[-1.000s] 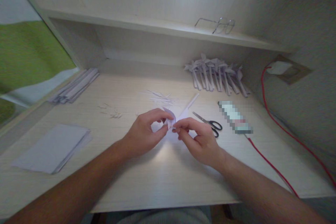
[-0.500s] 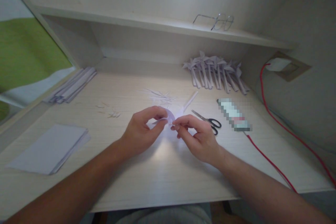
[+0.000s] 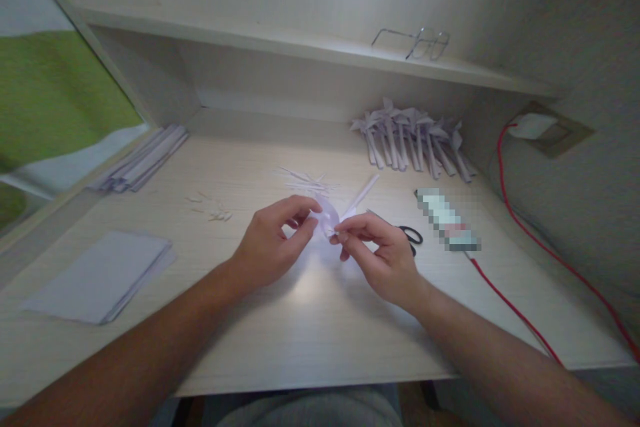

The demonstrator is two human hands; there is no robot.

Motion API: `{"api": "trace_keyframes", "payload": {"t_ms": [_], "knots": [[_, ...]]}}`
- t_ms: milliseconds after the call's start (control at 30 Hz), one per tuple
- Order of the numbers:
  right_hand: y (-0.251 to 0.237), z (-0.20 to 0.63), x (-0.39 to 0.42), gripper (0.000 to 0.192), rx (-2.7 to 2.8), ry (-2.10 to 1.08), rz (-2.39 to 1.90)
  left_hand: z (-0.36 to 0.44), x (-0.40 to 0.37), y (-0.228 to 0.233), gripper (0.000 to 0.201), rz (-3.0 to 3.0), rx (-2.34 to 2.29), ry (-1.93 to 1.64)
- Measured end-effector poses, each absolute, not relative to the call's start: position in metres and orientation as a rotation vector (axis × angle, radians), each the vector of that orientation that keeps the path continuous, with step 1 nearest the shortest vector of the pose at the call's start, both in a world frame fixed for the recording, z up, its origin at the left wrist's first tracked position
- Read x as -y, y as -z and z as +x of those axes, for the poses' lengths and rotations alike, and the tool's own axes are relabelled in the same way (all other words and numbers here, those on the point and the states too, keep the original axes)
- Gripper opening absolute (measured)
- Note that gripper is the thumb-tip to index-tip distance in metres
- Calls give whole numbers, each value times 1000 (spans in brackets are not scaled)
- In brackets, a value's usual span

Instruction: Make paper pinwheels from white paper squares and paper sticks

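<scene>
A small white paper piece (image 3: 327, 218) with a curled loop and a long stem is pinched between both hands over the middle of the desk (image 3: 310, 320). My left hand (image 3: 273, 243) grips its left side with thumb and forefinger. My right hand (image 3: 380, 253) pinches it from the right, fingertips nearly meeting those of the left. The stem points up and right toward the scissors (image 3: 407, 235), which lie partly hidden behind my right hand.
A row of finished folded paper pieces (image 3: 413, 140) lies at the back right. Paper scraps (image 3: 303, 181), a sheet stack (image 3: 103, 273), folded strips (image 3: 143, 160), a blurred tube (image 3: 447, 220), a red cable (image 3: 520, 307) and glasses (image 3: 415, 43) on the shelf.
Both hands have shifted slightly up and away with the paper piece. The curled part now stands more upright between the fingertips.
</scene>
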State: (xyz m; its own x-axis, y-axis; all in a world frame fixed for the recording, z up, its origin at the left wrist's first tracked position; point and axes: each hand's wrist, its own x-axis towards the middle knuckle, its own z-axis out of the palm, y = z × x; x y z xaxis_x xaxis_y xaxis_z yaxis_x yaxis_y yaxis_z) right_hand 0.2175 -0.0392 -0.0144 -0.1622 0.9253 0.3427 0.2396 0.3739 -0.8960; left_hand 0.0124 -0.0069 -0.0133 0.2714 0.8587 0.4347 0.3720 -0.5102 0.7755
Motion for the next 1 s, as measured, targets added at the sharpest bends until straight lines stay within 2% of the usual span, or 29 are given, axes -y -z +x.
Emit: {"api": "trace_keyframes", "payload": {"t_ms": [67, 200, 700, 1000], "knots": [[14, 217, 39, 6, 1637, -875, -1059, 12, 6, 12, 12, 2054, -1086, -1175], [14, 218, 40, 6, 1593, -918, -1036, 11, 5, 9, 14, 2059, -1031, -1191], [11, 218, 44, 11, 1828, -631, -1037, 16, 8, 6, 17, 1966, -941, -1137], [14, 218, 44, 10, 1738, -767, -1027, 16, 12, 6, 19, 1914, -882, -1143]]}}
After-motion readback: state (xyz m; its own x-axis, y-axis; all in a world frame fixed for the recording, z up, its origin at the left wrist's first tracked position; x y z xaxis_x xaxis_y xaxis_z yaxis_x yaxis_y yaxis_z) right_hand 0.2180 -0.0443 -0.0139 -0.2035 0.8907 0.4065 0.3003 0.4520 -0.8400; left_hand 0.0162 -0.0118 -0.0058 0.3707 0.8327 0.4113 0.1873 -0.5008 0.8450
